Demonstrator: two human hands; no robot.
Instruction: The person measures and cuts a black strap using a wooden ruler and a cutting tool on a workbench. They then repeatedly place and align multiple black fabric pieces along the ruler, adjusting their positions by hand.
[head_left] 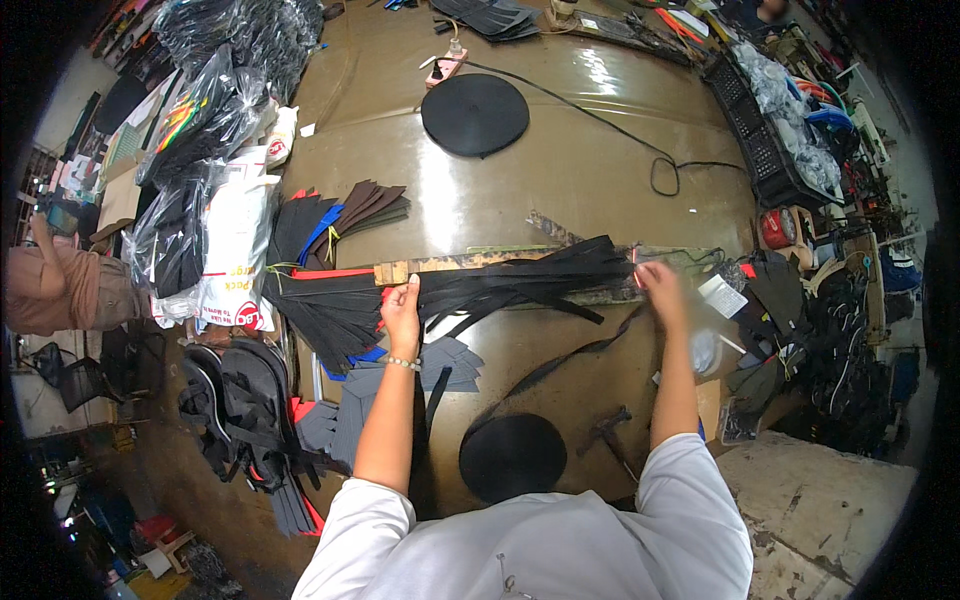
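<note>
Black webbing strips (530, 280) lie in a long bundle along a worn wooden bar (450, 264) across the table. My left hand (402, 315) is closed at the bar's left end, thumb up, pinching black webbing there. At the bar's other end my right hand (662, 288), partly blurred, has its fingertips pinched on webbing beside a thin, red-glowing upright piece (636, 262). From a flat black webbing roll (513, 458) close to my body, a twisted strap (560, 358) runs up toward my right hand. What lies inside each pinch is mostly hidden.
Fanned black strips (325, 310) and grey cut pieces (450, 365) lie left. A second roll (475, 115), a power strip (446, 66) with its cable and a black crate (765, 130) are farther off. A hammer (608, 432) lies nearby right. Another person (70, 285) is at far left.
</note>
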